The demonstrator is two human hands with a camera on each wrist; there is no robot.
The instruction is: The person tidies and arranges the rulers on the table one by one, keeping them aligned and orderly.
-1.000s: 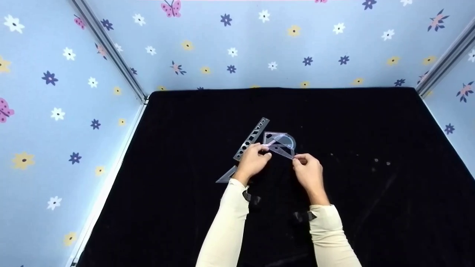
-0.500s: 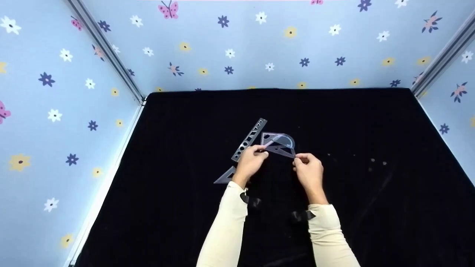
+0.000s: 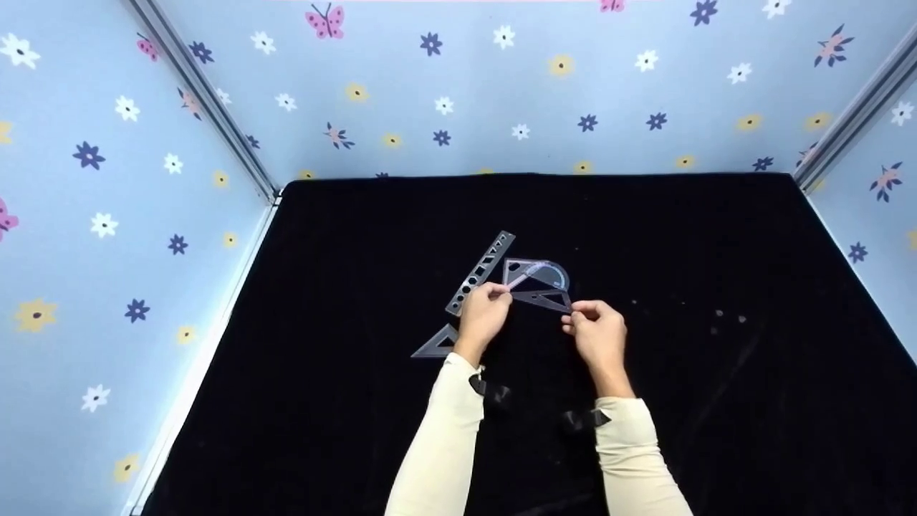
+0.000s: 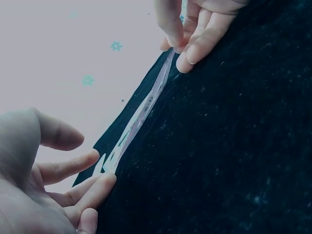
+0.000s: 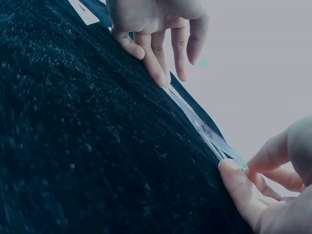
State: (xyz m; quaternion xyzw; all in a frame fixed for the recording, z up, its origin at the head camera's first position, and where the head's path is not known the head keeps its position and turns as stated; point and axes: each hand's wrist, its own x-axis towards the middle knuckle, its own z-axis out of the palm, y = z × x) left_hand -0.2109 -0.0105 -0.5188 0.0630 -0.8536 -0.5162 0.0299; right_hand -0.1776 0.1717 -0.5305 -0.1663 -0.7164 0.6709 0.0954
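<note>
Both hands are on a small overlapping group of clear plastic drawing tools on the black cloth. It includes a set square [image 3: 529, 296] with a triangular cutout and a rounded protractor [image 3: 553, 272]. My right hand [image 3: 600, 333] pinches the set square's right corner. At the opposite end, my left hand [image 3: 484, 315] holds it between fingertips. Edge-on in the left wrist view, the set square [image 4: 146, 108] stretches from one hand to the other. Just left of this group lies a stencil ruler [image 3: 473, 279] with shaped holes, its lower part beside my left hand.
A second set square [image 3: 430, 350] lies flat by my left wrist, partly covered by it. Black cloth [image 3: 344, 272] covers the table, and pale specks [image 3: 720, 313] lie to the right. Flower-patterned walls [image 3: 487, 86] close off the back and both sides.
The set square's right corner has dipped slightly toward me, along with my right hand. My left hand has shifted a little. The ruler and the second set square lie as before.
</note>
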